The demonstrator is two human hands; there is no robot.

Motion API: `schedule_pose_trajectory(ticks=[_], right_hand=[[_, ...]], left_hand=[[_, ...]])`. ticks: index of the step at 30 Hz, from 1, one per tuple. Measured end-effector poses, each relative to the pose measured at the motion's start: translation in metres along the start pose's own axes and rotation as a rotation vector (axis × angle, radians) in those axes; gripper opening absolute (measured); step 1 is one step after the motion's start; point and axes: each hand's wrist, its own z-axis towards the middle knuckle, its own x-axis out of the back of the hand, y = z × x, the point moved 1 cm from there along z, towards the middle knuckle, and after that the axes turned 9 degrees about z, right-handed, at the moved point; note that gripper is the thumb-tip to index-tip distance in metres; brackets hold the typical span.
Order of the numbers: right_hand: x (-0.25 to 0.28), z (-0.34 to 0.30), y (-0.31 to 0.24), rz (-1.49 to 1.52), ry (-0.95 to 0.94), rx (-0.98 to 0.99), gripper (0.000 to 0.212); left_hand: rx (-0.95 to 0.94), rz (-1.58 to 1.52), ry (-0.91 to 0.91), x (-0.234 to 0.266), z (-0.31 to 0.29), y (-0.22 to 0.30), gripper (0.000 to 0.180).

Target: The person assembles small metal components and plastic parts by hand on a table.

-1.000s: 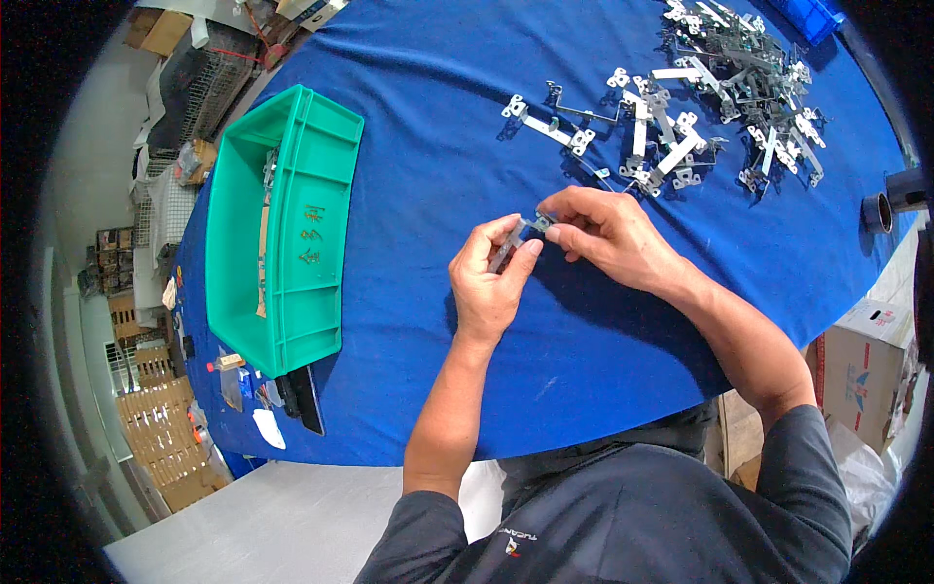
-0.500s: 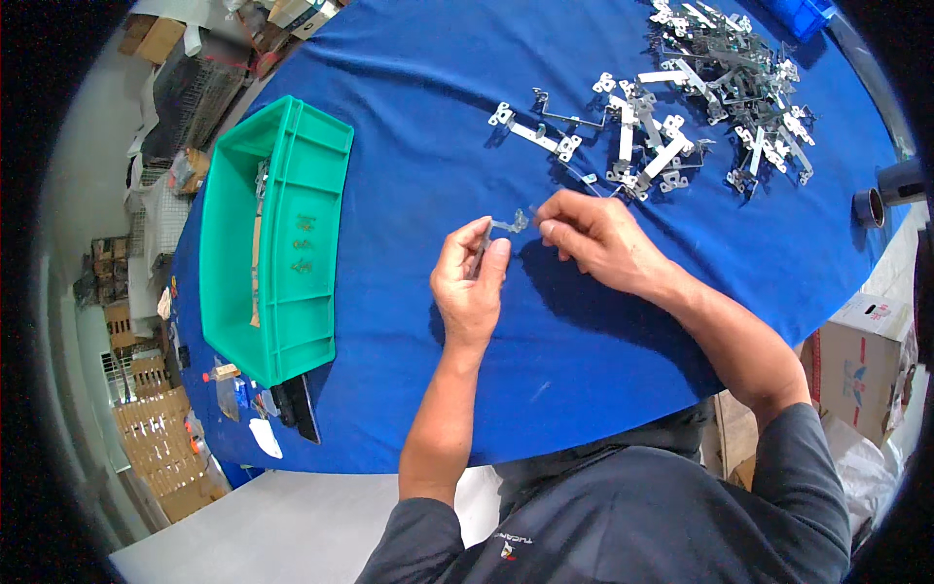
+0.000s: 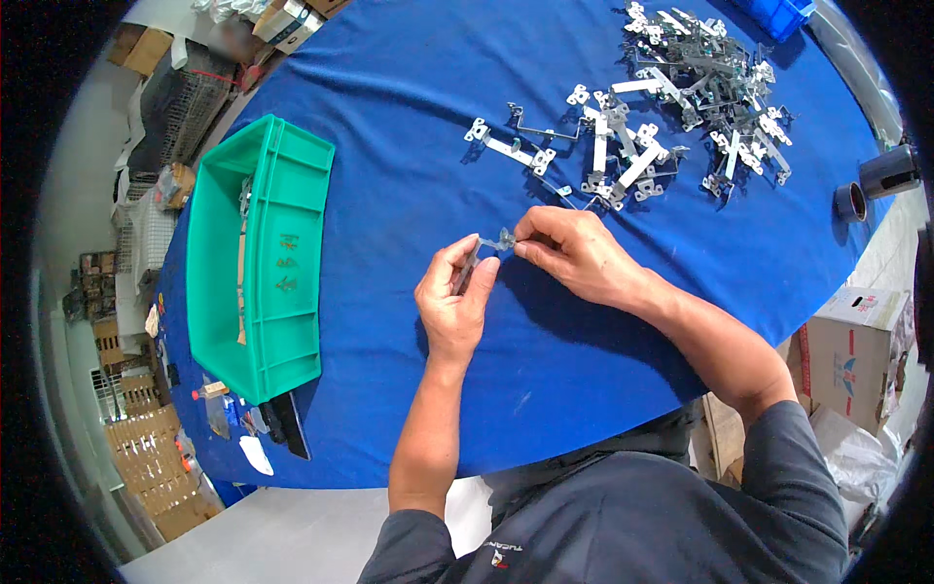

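Note:
Over the blue cloth, my left hand [image 3: 452,302] is closed around a grey metal bracket [image 3: 504,239], its strip lying between the thumb and fingers. The bracket's lobed end points toward my other hand. My right hand [image 3: 579,255] pinches at that end with thumb and forefinger; whether a small part is also between these fingertips is too small to tell. Beyond both hands lies a single loose bracket [image 3: 511,148] of the same sort, beside a large pile of brackets [image 3: 696,58] at the far right.
On the left stands a green plastic bin [image 3: 309,292] with metal pieces inside. A dark phone-like slab [image 3: 290,428] lies by its near end. At the right edge are a dark cylinder [image 3: 890,170] and a ring [image 3: 850,202]. A blue bin [image 3: 778,15] sits at the far right.
My right hand has closed in on the bracket's lobed end, from a small gap away. The left hand keeps its hold. The whole view has shifted slightly.

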Motion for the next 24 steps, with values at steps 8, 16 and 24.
schedule_pose_trajectory(ticks=[8, 16, 24], right_hand=[[-0.006, -0.002, 0.006, 0.079, 0.02, 0.103, 0.031], [-0.002, 0.0, 0.001, -0.079, 0.133, 0.186, 0.009], [-0.008, -0.001, 0.009, -0.234, -0.076, 0.442, 0.013]], left_hand=[[-0.103, 0.182, 0.017, -0.001, -0.002, 0.004, 0.03], [-0.18, 0.319, -0.071, 0.001, -0.003, 0.021, 0.03], [-0.223, 0.189, 0.003, 0.01, 0.003, 0.009, 0.026]])
